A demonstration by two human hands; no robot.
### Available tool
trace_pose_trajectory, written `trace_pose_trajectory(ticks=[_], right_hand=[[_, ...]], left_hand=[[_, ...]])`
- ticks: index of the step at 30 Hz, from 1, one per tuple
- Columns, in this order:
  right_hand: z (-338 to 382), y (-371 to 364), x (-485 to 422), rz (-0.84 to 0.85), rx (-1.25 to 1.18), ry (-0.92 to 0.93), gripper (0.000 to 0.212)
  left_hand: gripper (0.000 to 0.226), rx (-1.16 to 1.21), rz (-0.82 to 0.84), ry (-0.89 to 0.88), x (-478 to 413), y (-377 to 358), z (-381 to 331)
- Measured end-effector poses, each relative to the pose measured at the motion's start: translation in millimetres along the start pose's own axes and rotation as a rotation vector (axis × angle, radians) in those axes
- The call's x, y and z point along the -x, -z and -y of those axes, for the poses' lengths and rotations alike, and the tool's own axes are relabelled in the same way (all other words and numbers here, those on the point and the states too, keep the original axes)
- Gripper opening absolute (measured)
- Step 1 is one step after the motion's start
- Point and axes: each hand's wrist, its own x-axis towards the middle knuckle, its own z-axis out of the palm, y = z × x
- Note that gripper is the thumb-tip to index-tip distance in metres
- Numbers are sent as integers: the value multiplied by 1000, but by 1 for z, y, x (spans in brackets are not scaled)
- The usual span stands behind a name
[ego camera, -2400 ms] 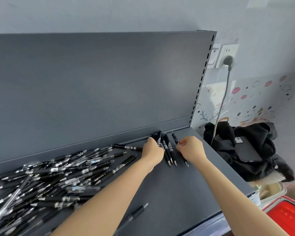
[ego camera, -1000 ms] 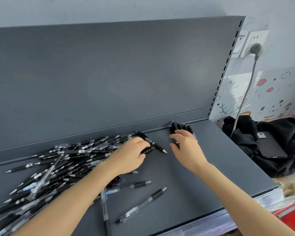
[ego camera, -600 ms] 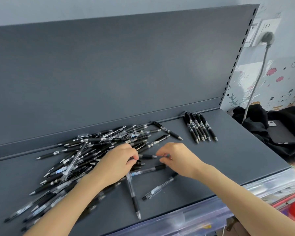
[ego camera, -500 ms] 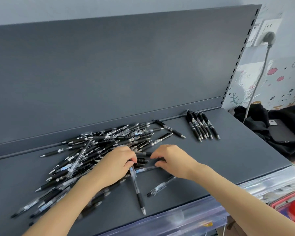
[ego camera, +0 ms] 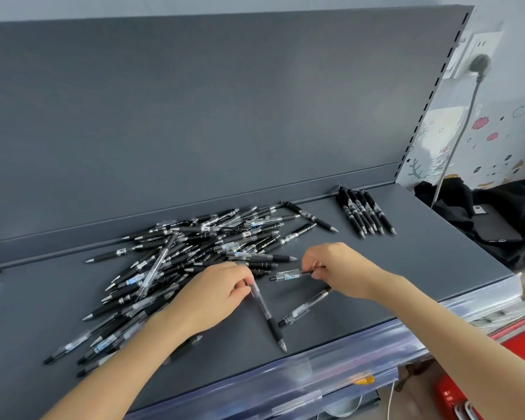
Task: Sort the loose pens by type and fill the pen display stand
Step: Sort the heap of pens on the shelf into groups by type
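A loose pile of pens, black and clear-barrelled, sprawls across the dark grey shelf. At the pile's near edge the left grip is closed, fingers and thumb pinching the top end of a clear pen whose tip points away from the pile toward the shelf's front lip. Just right of the pile, the right grip pinches one end of a second clear pen, which points back at the pile. A third clear pen lies loose on the shelf below that hand. Well right of the pile, a sorted row of black pens lies side by side against the back panel. Between row and pile lies a single black pen.
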Motion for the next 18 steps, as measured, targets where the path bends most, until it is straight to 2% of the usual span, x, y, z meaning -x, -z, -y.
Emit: trace_pose_trajectory(ticks=[4,8,13,18], right_hand=[[7,4,12,89,-99,3,23],[7,3,18,191,-87,4,28],[2,7,23,154,-79,-9,21],[-6,9,28,139,-85,-1,27]], left_hand=[[22,22,50,-55,-6,-4,-11],[20,-70,72,-40,-12,-8,-18],[26,-122,66,-2,-14,-13,-31],[22,-150,64,16,-16,-18,-43]])
